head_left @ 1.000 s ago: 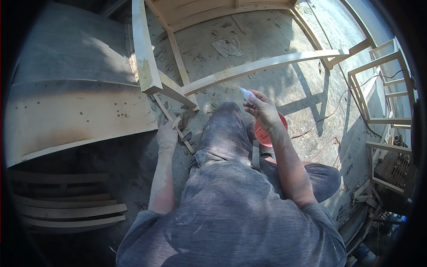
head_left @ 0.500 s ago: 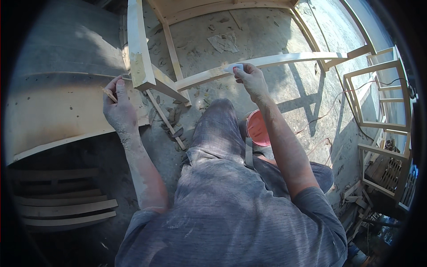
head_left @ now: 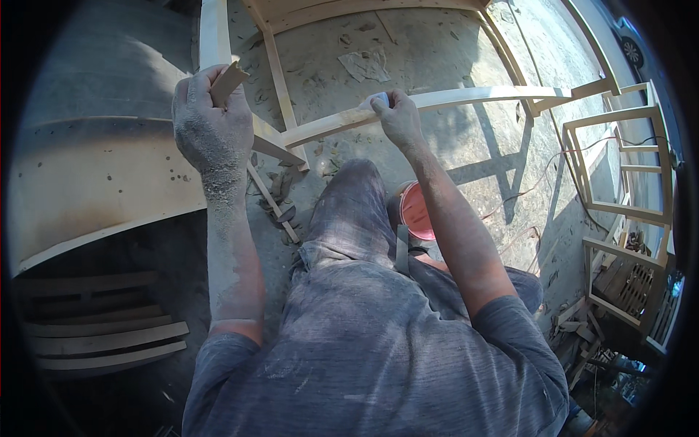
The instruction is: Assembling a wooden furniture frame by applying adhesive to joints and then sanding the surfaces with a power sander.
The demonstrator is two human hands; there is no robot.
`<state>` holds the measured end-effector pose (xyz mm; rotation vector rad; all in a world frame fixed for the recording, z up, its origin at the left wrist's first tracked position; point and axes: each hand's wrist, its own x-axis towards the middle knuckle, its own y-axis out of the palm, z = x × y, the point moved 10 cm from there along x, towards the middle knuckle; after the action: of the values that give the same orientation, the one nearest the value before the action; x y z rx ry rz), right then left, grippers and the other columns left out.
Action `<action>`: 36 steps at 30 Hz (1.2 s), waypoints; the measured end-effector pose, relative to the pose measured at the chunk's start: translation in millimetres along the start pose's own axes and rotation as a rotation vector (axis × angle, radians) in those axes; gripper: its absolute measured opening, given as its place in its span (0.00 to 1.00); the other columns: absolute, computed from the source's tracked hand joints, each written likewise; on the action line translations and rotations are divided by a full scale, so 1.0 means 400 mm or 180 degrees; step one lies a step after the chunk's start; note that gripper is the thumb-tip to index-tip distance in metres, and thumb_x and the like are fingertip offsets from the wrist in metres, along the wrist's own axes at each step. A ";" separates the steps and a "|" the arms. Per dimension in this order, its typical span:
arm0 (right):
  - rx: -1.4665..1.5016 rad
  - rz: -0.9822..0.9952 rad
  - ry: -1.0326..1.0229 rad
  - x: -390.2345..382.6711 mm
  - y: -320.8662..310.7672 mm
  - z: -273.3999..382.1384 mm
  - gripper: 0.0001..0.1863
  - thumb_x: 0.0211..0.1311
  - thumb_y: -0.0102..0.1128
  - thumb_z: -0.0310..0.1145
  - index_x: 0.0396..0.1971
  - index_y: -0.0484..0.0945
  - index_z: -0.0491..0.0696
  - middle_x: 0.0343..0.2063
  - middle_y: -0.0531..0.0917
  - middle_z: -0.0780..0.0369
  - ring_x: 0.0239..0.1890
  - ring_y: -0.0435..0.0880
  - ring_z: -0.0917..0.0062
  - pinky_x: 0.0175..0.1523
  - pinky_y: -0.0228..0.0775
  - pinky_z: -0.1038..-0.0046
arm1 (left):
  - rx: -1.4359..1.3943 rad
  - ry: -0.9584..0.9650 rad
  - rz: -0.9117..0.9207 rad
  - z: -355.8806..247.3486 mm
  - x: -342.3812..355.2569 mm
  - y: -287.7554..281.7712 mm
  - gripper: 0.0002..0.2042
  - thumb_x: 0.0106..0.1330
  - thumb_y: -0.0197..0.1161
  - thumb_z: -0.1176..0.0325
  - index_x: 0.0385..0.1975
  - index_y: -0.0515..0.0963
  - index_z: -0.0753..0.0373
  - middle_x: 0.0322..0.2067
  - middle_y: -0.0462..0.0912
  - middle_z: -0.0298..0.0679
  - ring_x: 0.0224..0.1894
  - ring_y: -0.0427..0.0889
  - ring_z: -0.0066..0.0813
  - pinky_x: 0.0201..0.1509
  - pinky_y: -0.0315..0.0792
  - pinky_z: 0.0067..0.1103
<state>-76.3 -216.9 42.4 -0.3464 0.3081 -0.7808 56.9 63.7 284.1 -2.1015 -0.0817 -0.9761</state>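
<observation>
My left hand, coated in pale sawdust, is closed in a fist in front of the frame's corner post. A flat brown strip with a ragged end juts from its fingers; whether it is wood or folded sandpaper I cannot tell. My right hand pinches a small white squeeze-bottle-like thing, mostly covered by the fingers. It is held at the curved wooden rail of a pale wooden furniture frame. On the rail beside it lies a light tan patch.
A red bucket stands by my right leg. A stained wooden panel lies left, with several curved slats below. More wooden frames, a cable and offcuts are at right. Dry leaves litter the concrete floor.
My left hand has risen and moved right, toward the corner post, with the brown strip still in it. My right hand has shifted slightly left and down along the rail.
</observation>
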 end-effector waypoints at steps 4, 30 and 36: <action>-0.0095 0.0029 -0.0036 0.005 0.004 -0.005 0.18 0.67 0.66 0.40 0.45 0.81 0.39 0.36 0.87 0.58 0.39 0.86 0.75 0.49 0.76 0.71 | -0.0035 -0.0142 0.0169 0.014 -0.001 0.012 0.08 0.68 0.67 0.63 0.41 0.84 0.57 0.39 0.83 0.35 0.42 0.85 0.34 0.48 0.78 0.31; -0.0232 0.0065 -0.0040 -0.001 0.011 -0.017 0.18 0.66 0.66 0.40 0.44 0.81 0.40 0.35 0.87 0.58 0.38 0.84 0.76 0.48 0.76 0.71 | -0.0061 -0.0002 0.0093 0.013 -0.006 0.011 0.08 0.66 0.66 0.64 0.41 0.84 0.57 0.38 0.85 0.36 0.45 0.84 0.37 0.51 0.77 0.32; -0.0185 -0.0023 0.0029 -0.004 0.003 -0.015 0.17 0.65 0.66 0.41 0.41 0.81 0.40 0.34 0.87 0.57 0.37 0.85 0.74 0.46 0.76 0.71 | -0.0086 0.0092 -0.0045 0.013 -0.007 0.009 0.07 0.67 0.66 0.64 0.41 0.84 0.57 0.37 0.85 0.37 0.43 0.85 0.37 0.50 0.77 0.32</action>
<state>-79.1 -216.0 37.0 -0.3991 0.3387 -0.7818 59.4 65.7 277.8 -2.1135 -0.0690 -1.0208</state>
